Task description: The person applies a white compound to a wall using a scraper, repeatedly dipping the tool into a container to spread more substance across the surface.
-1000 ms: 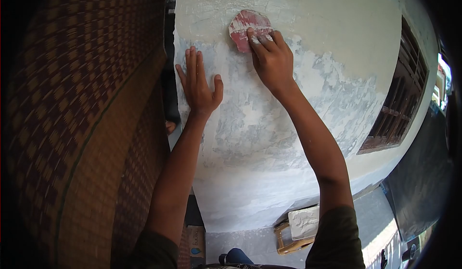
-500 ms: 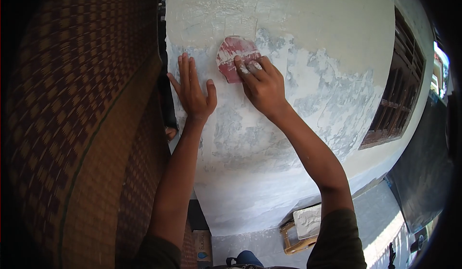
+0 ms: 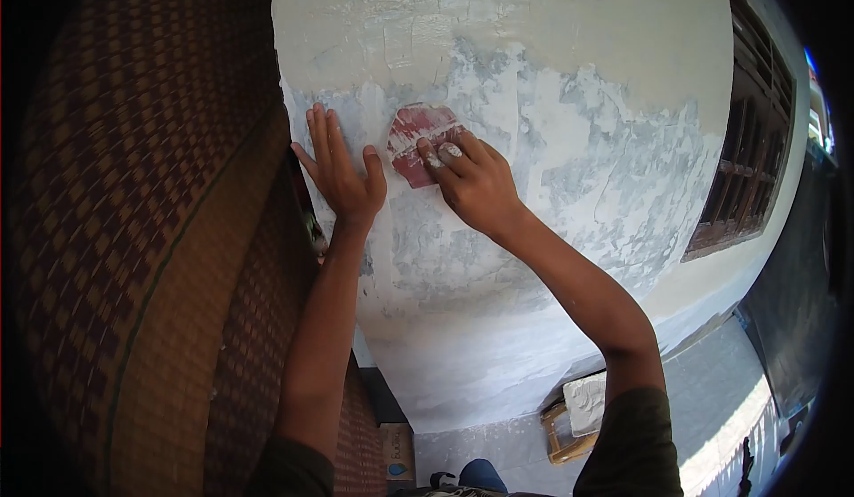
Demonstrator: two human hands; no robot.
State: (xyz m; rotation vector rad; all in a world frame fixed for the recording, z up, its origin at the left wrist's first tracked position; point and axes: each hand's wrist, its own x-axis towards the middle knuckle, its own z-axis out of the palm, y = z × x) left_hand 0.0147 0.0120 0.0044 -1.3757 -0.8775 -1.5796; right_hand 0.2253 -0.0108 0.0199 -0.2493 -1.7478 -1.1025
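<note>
My right hand (image 3: 476, 181) grips a red putty scraper (image 3: 418, 126), its flat blade smeared with white paste. Thumb and fingers pinch its lower right part, and white paste coats a fingertip. The scraper lies against the wall (image 3: 569, 132), which carries patchy white and grey filler below a beige painted area. To its left, my left hand (image 3: 345, 172) rests flat on the wall near the corner edge, fingers stretched upward and thumb apart, holding nothing.
A woven brown mat (image 3: 151, 185) hangs close on the left. On the floor below stands a wooden-framed item with a white slab (image 3: 585, 405) on it. A cardboard box (image 3: 398, 451) sits near my feet. A barred brown window (image 3: 743, 141) is on the right.
The scraper has moved down the wall in my right hand. My left hand stays flat near the corner. The view has shifted slightly.
</note>
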